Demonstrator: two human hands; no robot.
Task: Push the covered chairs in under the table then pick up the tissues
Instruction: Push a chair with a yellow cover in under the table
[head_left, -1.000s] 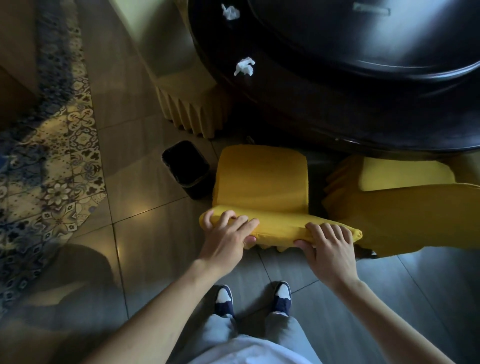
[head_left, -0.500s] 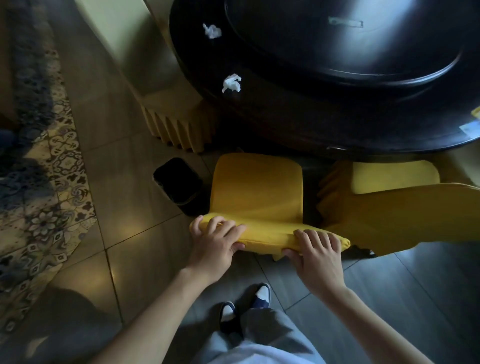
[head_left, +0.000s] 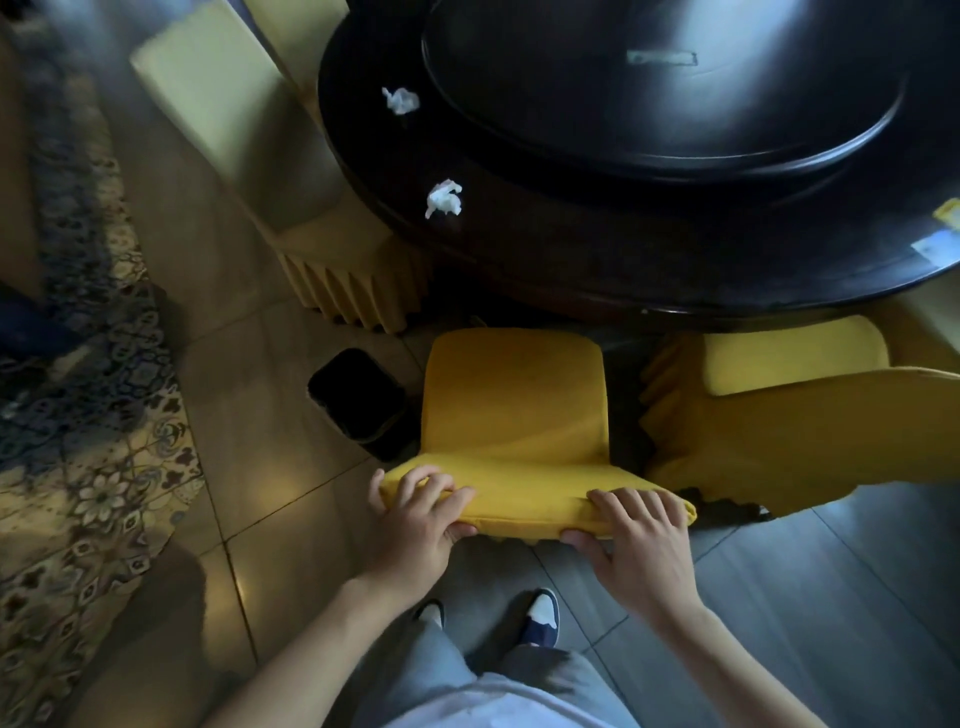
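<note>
Both hands hold the top of the yellow chair (head_left: 514, 410) at the bottom middle of the frame. The left hand (head_left: 415, 525) grips the left end of the chair back, fingers on top and thumb under. The right hand (head_left: 639, 540) grips the right end the same way. The seat's far edge is just at the rim of the dark round worktop (head_left: 597, 249), so I think this chair needs more pushing. A second chair (head_left: 810, 410) at the right is partly under the rim. A pale chair (head_left: 291, 171) at the upper left looks pushed in. Two tissues are still on the worktop, one (head_left: 400, 100) near the top and one (head_left: 443, 198) below it. A black bin (head_left: 358, 395) sits left of the chair. Picking up comes last.
</note>
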